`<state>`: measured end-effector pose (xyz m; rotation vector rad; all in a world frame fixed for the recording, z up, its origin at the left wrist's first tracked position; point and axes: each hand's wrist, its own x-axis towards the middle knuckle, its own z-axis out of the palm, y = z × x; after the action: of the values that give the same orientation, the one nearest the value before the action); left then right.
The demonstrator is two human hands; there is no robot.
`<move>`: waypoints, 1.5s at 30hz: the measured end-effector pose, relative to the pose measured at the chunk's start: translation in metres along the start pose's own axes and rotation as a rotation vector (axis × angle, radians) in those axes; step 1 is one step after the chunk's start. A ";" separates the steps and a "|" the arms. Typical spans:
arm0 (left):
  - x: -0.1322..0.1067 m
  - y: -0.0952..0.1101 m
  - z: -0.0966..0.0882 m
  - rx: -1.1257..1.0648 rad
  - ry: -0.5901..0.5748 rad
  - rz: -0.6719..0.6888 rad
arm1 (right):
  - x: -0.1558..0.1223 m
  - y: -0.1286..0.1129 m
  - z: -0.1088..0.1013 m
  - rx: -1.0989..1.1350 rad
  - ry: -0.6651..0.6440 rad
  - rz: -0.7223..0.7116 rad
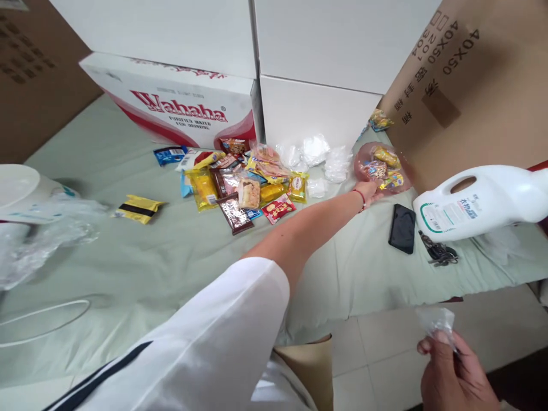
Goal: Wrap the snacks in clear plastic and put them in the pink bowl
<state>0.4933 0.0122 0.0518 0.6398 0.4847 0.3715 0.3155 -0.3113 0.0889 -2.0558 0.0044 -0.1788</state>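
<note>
My left arm stretches across the cloth, and my left hand [370, 192] is at the front of a pink translucent bowl [362, 154] with several wrapped snacks in it. The fingers are mostly hidden, so I cannot tell whether they grip the bowl or a snack. Low on the right, my right hand [450, 362] is closed on a clear plastic bag [436, 319], pinched between thumb and fingers over the floor. Left of the bowl lie crumpled clear bags [338, 164] and a pile of wrapped snacks, among them a brown packet [235, 214] and a red packet [278, 209].
A black phone [402, 228], keys [440, 251] and a white detergent bottle [475, 202] lie on the right. A Wahaha carton [180, 105] stands behind the pile. On the left are a yellow packet [137, 209], a white tub [25, 191] and clear plastic wrap [51, 240].
</note>
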 end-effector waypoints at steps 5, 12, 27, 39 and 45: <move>-0.079 0.010 -0.058 0.371 -0.016 -0.097 | 0.012 0.010 0.034 0.432 -0.252 0.160; -0.282 0.030 -0.188 0.563 -0.020 0.104 | -0.050 -0.007 0.150 0.529 -0.640 0.285; -0.317 0.049 -0.264 0.366 0.102 0.253 | -0.109 -0.052 0.204 0.554 -1.058 0.239; -0.323 0.057 -0.263 0.720 0.086 0.341 | -0.093 -0.045 0.191 0.470 -0.862 -0.115; -0.322 0.053 -0.261 0.762 0.088 0.389 | -0.125 -0.043 0.192 0.035 -0.858 -0.959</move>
<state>0.0786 0.0242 0.0046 1.4733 0.5874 0.5885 0.2132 -0.1128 0.0228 -1.7926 -1.4915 0.1342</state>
